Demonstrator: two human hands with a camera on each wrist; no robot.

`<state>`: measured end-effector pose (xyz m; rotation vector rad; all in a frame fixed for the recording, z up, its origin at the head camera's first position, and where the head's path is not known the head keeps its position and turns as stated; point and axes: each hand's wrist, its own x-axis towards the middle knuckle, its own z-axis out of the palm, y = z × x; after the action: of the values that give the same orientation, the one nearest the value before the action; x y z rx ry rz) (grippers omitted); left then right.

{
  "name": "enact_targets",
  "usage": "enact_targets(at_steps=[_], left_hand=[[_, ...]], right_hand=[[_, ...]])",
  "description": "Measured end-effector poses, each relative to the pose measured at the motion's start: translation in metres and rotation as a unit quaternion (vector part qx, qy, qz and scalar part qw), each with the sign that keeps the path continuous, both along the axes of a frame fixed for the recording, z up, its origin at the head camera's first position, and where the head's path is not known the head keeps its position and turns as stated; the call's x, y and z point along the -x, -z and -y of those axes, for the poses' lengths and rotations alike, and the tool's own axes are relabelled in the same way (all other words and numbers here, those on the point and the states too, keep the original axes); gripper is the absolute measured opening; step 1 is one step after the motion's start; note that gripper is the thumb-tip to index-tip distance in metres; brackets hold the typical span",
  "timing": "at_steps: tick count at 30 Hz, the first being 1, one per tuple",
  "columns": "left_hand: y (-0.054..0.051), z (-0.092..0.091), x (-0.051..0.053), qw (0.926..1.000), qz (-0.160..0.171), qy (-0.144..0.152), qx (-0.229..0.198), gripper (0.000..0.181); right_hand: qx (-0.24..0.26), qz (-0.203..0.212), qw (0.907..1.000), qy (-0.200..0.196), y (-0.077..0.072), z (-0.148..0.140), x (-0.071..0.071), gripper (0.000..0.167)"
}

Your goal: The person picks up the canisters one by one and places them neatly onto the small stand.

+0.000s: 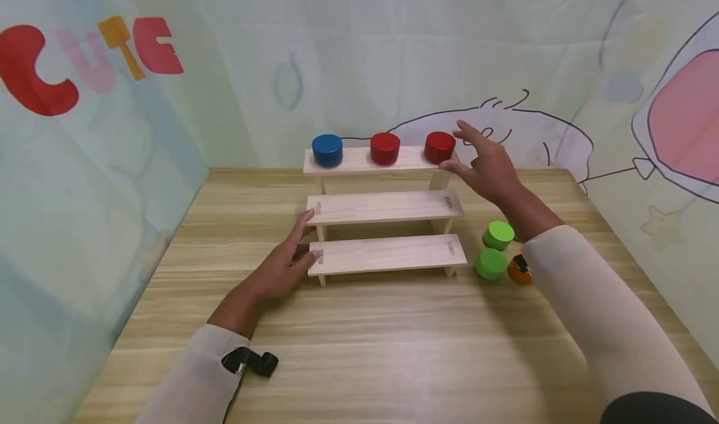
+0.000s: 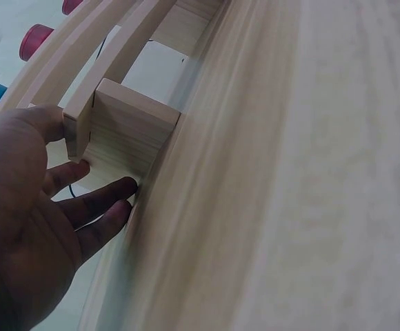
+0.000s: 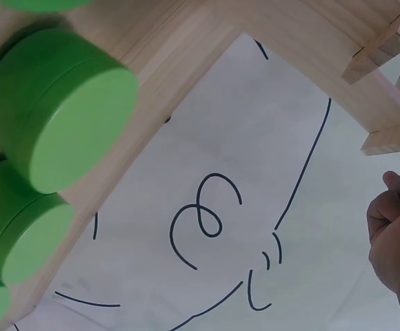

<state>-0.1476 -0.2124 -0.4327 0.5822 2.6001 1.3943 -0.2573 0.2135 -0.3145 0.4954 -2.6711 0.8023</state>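
A three-step wooden stand (image 1: 387, 205) stands on the table. Along its top step sit a blue cylinder (image 1: 327, 150), a red cylinder (image 1: 384, 148) and another red cylinder (image 1: 440, 147) at the right end. My right hand (image 1: 489, 168) is at that end cylinder, thumb and index finger spread beside it; whether they touch it, I cannot tell. At the stand's left end my left hand (image 1: 281, 268) rests its thumb on the bottom step. In the left wrist view its other fingers (image 2: 93, 203) reach loosely past the end of that step.
Right of the stand lie two green cylinders (image 1: 491, 264) (image 1: 498, 235) and an orange and black piece (image 1: 520, 269), partly hidden by the right sleeve (image 1: 595, 299). Several green ones (image 3: 62, 110) show in the right wrist view. Behind hangs a printed cloth (image 1: 348, 55).
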Motion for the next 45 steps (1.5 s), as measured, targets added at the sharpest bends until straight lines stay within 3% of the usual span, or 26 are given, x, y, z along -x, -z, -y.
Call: enact_targets(at_steps=[12,21,32,39,45], left_hand=[[-0.003,0.002,-0.002,0.9999,0.002,-0.008,0.010,0.084],[-0.003,0.002,-0.001,1.0000,-0.001,-0.003,0.009,0.083],[0.002,0.000,0.000,1.0000,0.004,-0.001,0.002,0.083],[0.002,0.001,0.001,1.0000,0.006,0.000,-0.006,0.083],[0.002,0.001,0.001,0.9999,0.005,0.004,-0.008,0.082]], right_hand=[[-0.011,0.002,0.9999,0.009,0.004,-0.029,-0.014,0.092],[-0.044,-0.041,0.9978,-0.027,0.013,-0.043,-0.038,0.084],[0.047,0.009,0.9984,-0.030,0.016,-0.057,-0.077,0.074],[0.077,0.042,0.9959,-0.023,0.022,-0.067,-0.093,0.071],[0.058,0.081,0.9945,0.031,0.024,-0.068,-0.109,0.072]])
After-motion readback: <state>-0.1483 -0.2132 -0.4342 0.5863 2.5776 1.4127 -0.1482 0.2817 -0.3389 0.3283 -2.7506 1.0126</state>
